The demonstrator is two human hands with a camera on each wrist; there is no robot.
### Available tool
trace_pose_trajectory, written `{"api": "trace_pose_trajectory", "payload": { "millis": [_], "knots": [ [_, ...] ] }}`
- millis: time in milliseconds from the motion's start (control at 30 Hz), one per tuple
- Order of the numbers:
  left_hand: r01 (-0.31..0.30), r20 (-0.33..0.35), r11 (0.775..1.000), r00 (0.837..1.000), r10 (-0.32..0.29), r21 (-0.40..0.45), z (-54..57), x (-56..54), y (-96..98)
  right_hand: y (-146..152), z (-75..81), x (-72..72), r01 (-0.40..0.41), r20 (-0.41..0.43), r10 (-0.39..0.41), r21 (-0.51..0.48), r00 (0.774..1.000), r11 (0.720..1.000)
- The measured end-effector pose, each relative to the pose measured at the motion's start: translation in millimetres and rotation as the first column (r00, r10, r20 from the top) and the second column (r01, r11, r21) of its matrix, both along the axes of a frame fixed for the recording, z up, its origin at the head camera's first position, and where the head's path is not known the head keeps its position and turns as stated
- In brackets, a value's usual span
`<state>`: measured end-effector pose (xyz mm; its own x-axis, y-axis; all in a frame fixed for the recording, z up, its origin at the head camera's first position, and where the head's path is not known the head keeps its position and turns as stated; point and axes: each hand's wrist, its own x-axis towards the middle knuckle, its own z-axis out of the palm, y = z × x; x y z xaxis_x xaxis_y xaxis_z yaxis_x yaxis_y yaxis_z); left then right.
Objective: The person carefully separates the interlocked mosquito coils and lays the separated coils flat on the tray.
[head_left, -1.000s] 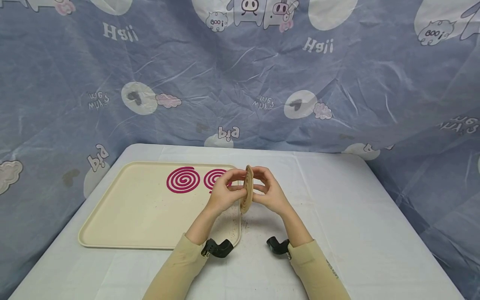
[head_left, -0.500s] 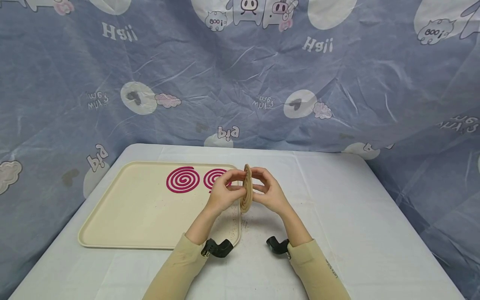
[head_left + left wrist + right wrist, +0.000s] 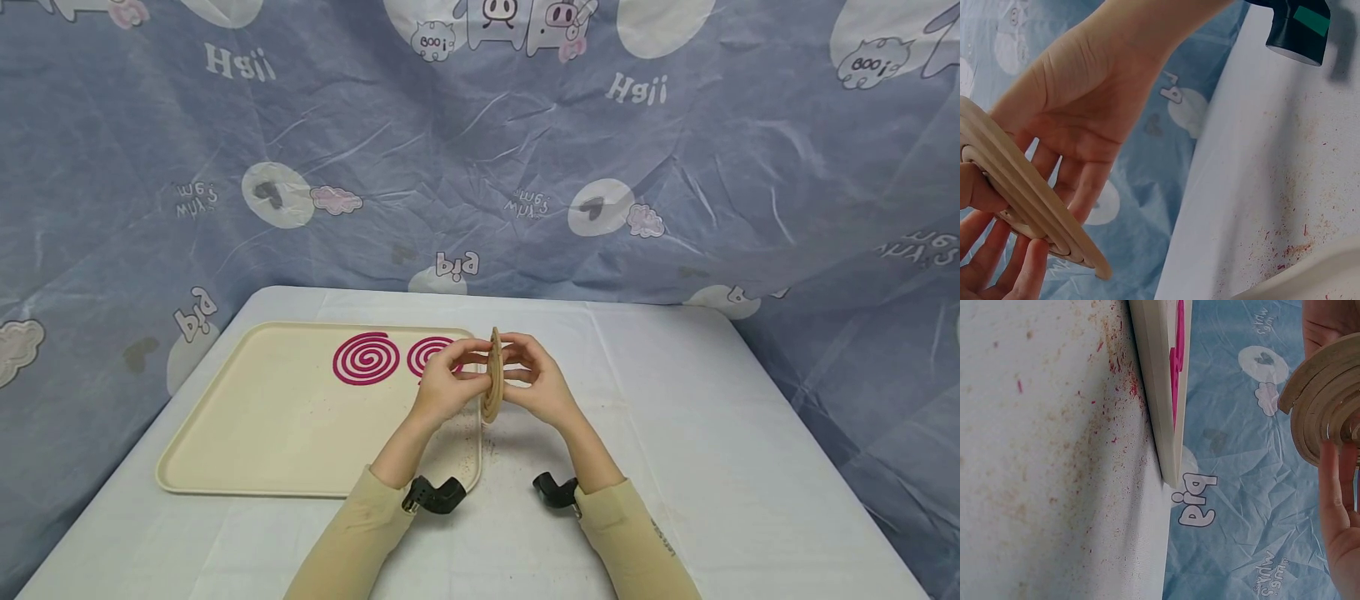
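Note:
A tan mosquito coil [image 3: 493, 379] stands on edge in the air between both hands, above the tray's right edge. My left hand [image 3: 444, 387] grips it from the left with thumb and bent fingers. From the other side, my right hand [image 3: 545, 387] holds it in the same way. Close up, the coil [image 3: 1035, 194] in the left wrist view shows its spiral strands pressed close together. Part of the coil [image 3: 1316, 403] is cut off in the right wrist view. Two magenta coils lie flat on the tray; the left one [image 3: 366, 359] shows whole, the other [image 3: 429, 354] is partly behind my left hand.
A cream tray [image 3: 285, 425] with a raised rim covers the left half of the white-covered table [image 3: 675, 417]. Reddish-brown crumbs [image 3: 1132, 384] are scattered by the tray's right edge. A blue patterned curtain [image 3: 465, 150] hangs behind.
The tan coil has turned slightly, showing more of its edge and less of its left face. Both hands stay in nearly the same place around it.

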<state>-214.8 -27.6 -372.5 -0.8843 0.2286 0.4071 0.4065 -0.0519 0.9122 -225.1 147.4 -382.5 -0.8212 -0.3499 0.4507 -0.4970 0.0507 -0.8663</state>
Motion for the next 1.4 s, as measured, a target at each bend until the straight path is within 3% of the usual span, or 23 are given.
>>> {"api": "trace_pose_trajectory", "payload": {
  "millis": [133, 567, 1000, 1400],
  "knots": [
    [-0.003, -0.009, 1.000, 1.000, 0.003, -0.002, 2.6, 3.3, 0.4, 1.7, -12.4, -8.0, 0.000, -0.022, 0.000, -0.012, 1.000, 1.000],
    [0.092, 0.016, 0.995, 0.996, -0.093, 0.030, 5.2, 2.8, -1.2, 9.0, -10.0, -9.3, -0.109, -0.013, 0.109, -0.012, 0.994, 0.994],
    [0.079, 0.061, 0.995, 0.995, -0.083, 0.060, 4.9, 3.5, 1.6, 8.3, -10.9, -9.3, -0.102, -0.012, 0.102, -0.003, 0.995, 0.995],
    [0.091, 0.115, 0.993, 0.988, -0.098, 0.071, 4.2, 2.9, 3.1, 8.6, -13.4, -10.8, -0.149, -0.003, 0.149, -0.029, 0.989, 0.988]
  ]
}}
